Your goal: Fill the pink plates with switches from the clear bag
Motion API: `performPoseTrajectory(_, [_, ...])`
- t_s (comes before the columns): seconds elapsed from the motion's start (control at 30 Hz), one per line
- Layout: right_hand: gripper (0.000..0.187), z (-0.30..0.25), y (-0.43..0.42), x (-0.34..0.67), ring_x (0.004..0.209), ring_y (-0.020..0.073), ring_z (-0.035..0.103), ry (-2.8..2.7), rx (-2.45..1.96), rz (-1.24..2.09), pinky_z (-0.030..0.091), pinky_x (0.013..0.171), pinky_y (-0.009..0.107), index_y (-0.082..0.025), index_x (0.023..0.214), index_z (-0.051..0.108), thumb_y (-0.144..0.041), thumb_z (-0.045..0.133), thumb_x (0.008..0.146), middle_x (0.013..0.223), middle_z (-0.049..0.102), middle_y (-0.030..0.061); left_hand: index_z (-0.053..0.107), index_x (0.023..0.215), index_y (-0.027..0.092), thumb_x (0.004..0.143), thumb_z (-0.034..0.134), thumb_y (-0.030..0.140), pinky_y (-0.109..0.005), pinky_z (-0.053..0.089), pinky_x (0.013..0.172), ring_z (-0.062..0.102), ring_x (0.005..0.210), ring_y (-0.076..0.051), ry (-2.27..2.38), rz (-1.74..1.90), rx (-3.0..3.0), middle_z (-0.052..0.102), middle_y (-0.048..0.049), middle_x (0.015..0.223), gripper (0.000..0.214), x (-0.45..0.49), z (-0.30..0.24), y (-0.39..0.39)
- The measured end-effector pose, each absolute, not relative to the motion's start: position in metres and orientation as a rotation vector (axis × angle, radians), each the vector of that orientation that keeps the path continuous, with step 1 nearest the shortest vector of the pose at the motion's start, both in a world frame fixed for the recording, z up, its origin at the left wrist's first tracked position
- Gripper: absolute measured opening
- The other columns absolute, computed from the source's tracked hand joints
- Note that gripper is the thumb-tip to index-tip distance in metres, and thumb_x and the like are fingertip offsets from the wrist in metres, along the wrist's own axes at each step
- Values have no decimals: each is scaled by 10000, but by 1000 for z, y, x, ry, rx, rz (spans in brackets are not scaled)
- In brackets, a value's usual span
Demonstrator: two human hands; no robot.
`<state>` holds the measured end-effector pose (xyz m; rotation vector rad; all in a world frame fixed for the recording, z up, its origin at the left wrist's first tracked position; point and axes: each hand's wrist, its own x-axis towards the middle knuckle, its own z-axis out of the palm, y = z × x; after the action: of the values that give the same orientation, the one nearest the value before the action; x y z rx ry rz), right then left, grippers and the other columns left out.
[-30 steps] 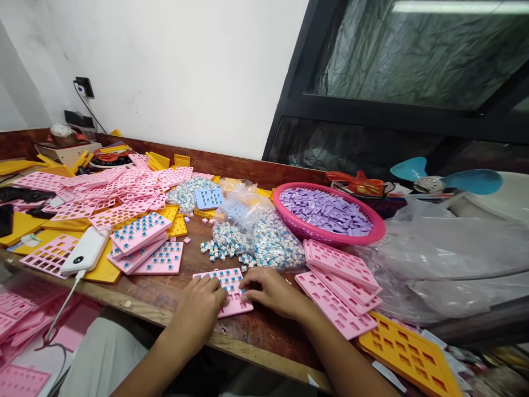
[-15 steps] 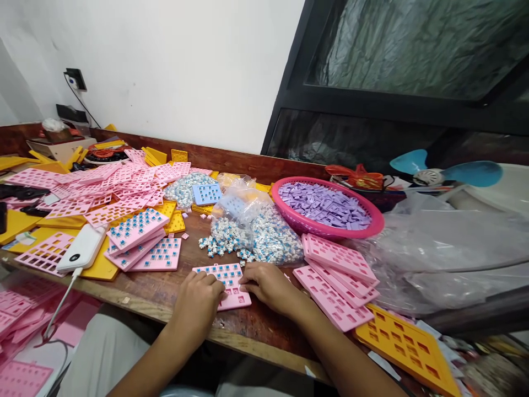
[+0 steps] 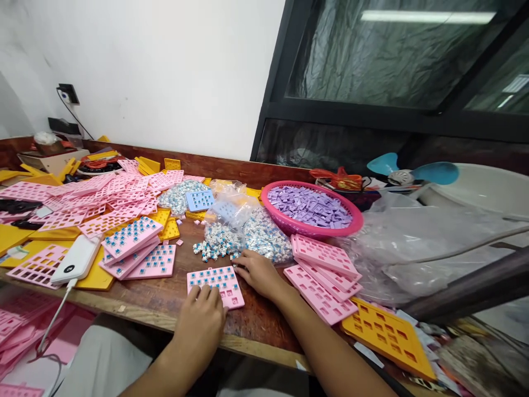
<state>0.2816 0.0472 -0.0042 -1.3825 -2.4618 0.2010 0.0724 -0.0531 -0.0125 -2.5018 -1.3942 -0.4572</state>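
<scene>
At the left edge of the frame, pink perforated plates (image 3: pixel 115 190) spread in a loose heap over yellow panels, and in front of them a white power bank (image 3: pixel 78 260) lies tilted with a white cable plugged into its near end. Right of it, at centre left, a fanned stack of pink switch-filled plates (image 3: pixel 132 238) carries rows of blue-and-clear key switches. In the lower centre, the left hand (image 3: pixel 201 320) reaches up from the bottom edge, its fingers close together and bent, the tips resting on the near left part of a pink keyboard plate (image 3: pixel 232 288); whether the thumb grips the plate's near edge cannot be told. That plate lies flat on the brown wooden table (image 3: pixel 155 295), ahead and to the right of the left fingers, with blue switches in its far rows and bare sockets at its near right. Above it in the frame, a pile of loose key switches (image 3: pixel 217 242) spills beside a clear bag of switches (image 3: pixel 268 237). The right hand (image 3: pixel 259 274) extends to this pile's near edge, just beyond the plate's far right corner; its fingers are curled, with thumb and forefinger slightly apart, and whether they pinch a switch cannot be told. Farther right stand a pink basket (image 3: pixel 359 220) of purple pieces, a stack of pink socketed plates (image 3: pixel 320 298) and a yellow socketed plate (image 3: pixel 390 336) at lower right.
</scene>
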Motion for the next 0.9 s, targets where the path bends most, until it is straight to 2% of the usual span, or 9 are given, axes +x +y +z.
performPoseTrajectory(0.07, [168, -4, 46, 281, 946, 227, 639, -2485, -1419, 181, 457, 805, 305, -216, 1032, 756, -256, 608, 961, 965, 678, 72, 732, 909, 202, 998, 537, 275, -401, 409, 816, 587, 895, -242, -1507, -501, -2535, 684, -65, 921, 226, 57, 1, -37])
performPoseTrajectory(0.17, [142, 0, 45, 286, 939, 225, 637, -2442, -1385, 265, 453, 819, 310, -205, 982, 748, -176, 632, 906, 954, 687, 66, 727, 960, 212, 1002, 514, 237, -366, 411, 817, 604, 945, -240, -1712, -538, -2495, 687, -65, 960, 218, 33, 18, -3])
performPoseTrajectory(0.27, [162, 8, 41, 291, 869, 200, 630, -2322, -1272, 446, 458, 786, 296, -202, 934, 740, -116, 635, 844, 918, 689, 48, 736, 1023, 233, 988, 503, 178, -327, 419, 825, 617, 971, -227, -1664, -473, -2645, 686, -65, 1008, 243, 22, 19, 28])
performPoseTrajectory(0.4, [178, 17, 31, 287, 823, 174, 621, -2124, -1053, 745, 464, 733, 275, -205, 976, 749, -164, 640, 842, 936, 684, 40, 726, 1152, 270, 934, 531, 103, -308, 425, 861, 628, 1027, -225, -1596, -396, -2824, 688, -62, 1092, 337, 23, 7, 50])
performPoseTrajectory(0.57, [130, 15, 23, 276, 802, 161, 610, -2057, -931, 945, 460, 705, 265, -192, 905, 765, -184, 688, 800, 920, 655, 36, 720, 1079, 242, 877, 666, 176, -291, 435, 797, 651, 1008, -235, -1849, -491, -2750, 693, -65, 1092, 219, 24, -4, 59])
performPoseTrajectory(0.67, [94, 10, 20, 271, 776, 154, 608, -2119, -988, 922, 456, 703, 264, -189, 877, 760, -169, 710, 800, 891, 668, 29, 688, 1000, 223, 855, 715, 236, -288, 426, 756, 650, 954, -232, -1956, -546, -2672, 695, -57, 1033, 149, 24, -8, 64])
performPoseTrajectory(0.8, [89, 7, 17, 266, 826, 181, 633, -2275, -1016, 801, 456, 775, 294, -201, 873, 769, -152, 749, 801, 881, 724, 29, 626, 888, 194, 884, 679, 257, -291, 417, 741, 636, 896, -221, -2054, -631, -2568, 680, -56, 942, 83, 26, -13, 70])
performPoseTrajectory(0.9, [91, 8, 16, 265, 871, 208, 632, -2366, -1023, 698, 450, 823, 320, -210, 867, 777, -155, 779, 795, 874, 747, 36, 609, 883, 186, 900, 623, 199, -291, 423, 739, 633, 862, -209, -2066, -704, -2531, 677, -55, 910, 25, 25, -9, 67])
